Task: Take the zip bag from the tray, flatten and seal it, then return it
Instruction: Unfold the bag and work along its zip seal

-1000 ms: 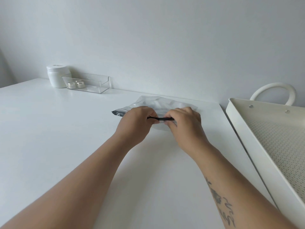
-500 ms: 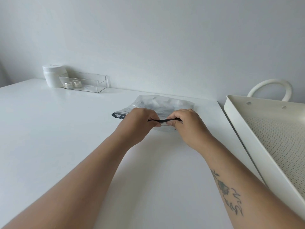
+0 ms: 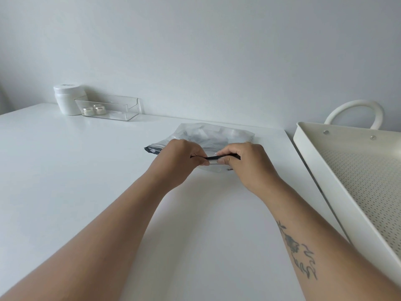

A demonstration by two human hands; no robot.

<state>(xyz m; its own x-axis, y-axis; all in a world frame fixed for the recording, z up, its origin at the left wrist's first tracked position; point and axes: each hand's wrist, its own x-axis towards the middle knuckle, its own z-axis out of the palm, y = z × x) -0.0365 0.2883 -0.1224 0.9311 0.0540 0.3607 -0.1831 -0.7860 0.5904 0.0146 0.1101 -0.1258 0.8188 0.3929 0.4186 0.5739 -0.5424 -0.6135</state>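
A clear zip bag with a dark zip strip lies on the white table, near its far edge. Its near edge, the zip strip, is pinched between both hands. My left hand grips the strip left of centre, and my right hand grips it just to the right. A short piece of dark strip shows between the thumbs. The bag's left corner sticks out past my left hand. The cream perforated tray with a looped handle stands to the right, with nothing seen in it.
A white jar and a clear plastic box holding two small shiny pieces stand at the back left against the wall. The tray's long rim runs along the table's right edge.
My right hand has slid a little to the right along the zip strip, so more dark strip shows between the hands. The bag and left hand stay in place.
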